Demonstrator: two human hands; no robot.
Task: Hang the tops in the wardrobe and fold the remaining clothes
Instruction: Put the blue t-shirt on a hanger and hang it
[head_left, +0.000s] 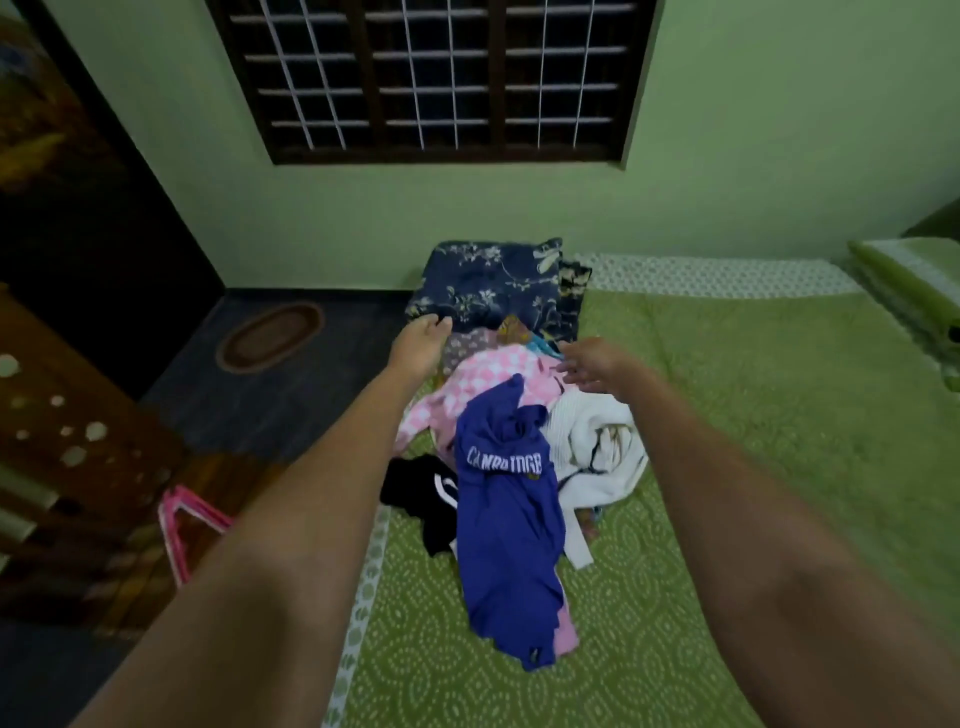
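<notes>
A heap of clothes lies on the green bed (727, 467). On top is a blue top (506, 519) printed CAMBRIDGE, with a pink and white checked garment (483, 371) behind it, a white garment (597, 441) to its right and a black garment (421, 488) to its left. My left hand (418, 345) reaches over the far end of the heap, fingers at the edge of a dark blue floral cloth (493, 288). My right hand (592, 364) hovers with spread fingers above the pink garment and holds nothing.
A pink hanger (182, 530) lies at the left on wooden furniture (78, 441). A dark wardrobe (62, 182) stands at far left. An oval mat (270, 335) is on the dark floor. A barred window (436, 78) fills the wall ahead. A green pillow (914, 280) sits at right.
</notes>
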